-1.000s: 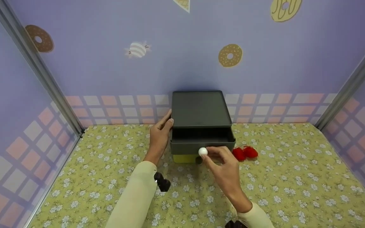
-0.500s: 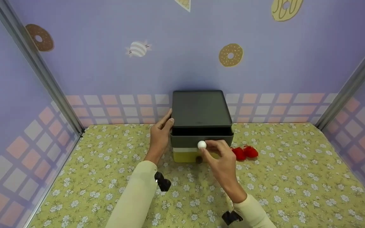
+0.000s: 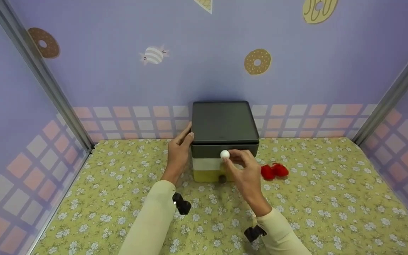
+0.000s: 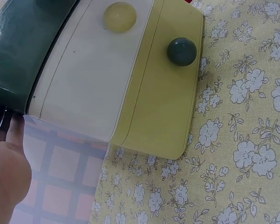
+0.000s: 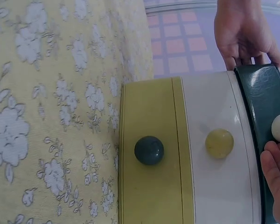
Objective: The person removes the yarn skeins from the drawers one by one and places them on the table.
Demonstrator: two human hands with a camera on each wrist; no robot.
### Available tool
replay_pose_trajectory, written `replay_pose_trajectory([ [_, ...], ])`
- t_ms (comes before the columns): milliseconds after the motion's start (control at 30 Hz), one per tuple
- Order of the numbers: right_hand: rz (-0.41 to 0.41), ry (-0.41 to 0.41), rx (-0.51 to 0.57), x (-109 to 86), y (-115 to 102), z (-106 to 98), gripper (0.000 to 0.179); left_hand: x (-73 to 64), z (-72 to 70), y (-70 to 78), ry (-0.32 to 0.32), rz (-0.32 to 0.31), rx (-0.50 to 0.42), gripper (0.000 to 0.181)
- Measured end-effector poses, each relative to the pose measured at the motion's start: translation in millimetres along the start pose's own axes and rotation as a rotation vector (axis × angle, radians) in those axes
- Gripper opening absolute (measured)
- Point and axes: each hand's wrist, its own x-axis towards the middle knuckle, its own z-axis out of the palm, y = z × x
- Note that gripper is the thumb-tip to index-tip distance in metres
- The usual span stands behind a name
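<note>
A small chest of drawers stands against the back wall, with a dark green top drawer, a white middle one and a yellow bottom one. My right hand pinches the white round knob of the green drawer between thumb and fingers. Only a thin dark gap shows above that drawer's front. Against the chest's left side, near the top, my left hand rests with its fingers along the wall. The wrist views show a yellow knob on the white drawer and a dark green knob on the yellow drawer.
Red fluffy pieces lie on the flowered tablecloth, just right of the chest. A purple wall with printed sweets stands close behind, and side panels on metal posts flank the table.
The green top drawer has slid back into the chest, from well pulled out to nearly flush. My right hand has moved away from me with its knob. The left hand has stayed put.
</note>
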Motion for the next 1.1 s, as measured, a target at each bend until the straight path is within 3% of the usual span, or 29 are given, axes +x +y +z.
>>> replay_pose_trajectory([
  [733,0.061,0.019,-0.009,7.1,3.0,3.5,0.021,0.0,2.4,-0.6,0.013,-0.001,-0.028,0.045],
  [1100,0.076,-0.043,-0.033,6.1,3.2,-3.6,0.022,1.0,2.1,-1.5,0.013,-0.002,-0.026,0.047],
])
